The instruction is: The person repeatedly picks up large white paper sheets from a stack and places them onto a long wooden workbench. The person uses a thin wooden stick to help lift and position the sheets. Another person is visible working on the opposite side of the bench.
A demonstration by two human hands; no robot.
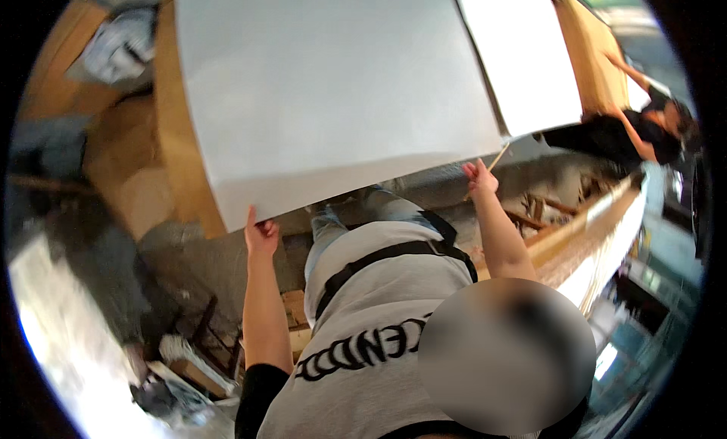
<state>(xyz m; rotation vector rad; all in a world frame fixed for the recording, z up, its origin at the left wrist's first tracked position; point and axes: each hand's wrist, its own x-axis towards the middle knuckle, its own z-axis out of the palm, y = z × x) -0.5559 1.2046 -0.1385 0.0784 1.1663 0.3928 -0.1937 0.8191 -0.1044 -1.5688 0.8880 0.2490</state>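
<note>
A large white sheet (333, 83) lies in front of me on a brown board surface. My left hand (261, 235) is at the sheet's near left corner, index finger along its edge and the other fingers curled, seemingly gripping that edge. Just off the near right corner, my right hand (480, 180) is closed around a thin light-coloured stick (499, 157) that slants up toward the sheet. A second white sheet (522, 57) lies to the right, with a narrow dark gap between the two.
Brown board (182, 136) shows along the left side. At far right another person (644, 129) in dark clothes reaches toward the brown surface (591, 53). A long wooden trough-like box (598, 219) with wood pieces stands at right. Plastic-wrapped material (121, 45) lies at upper left.
</note>
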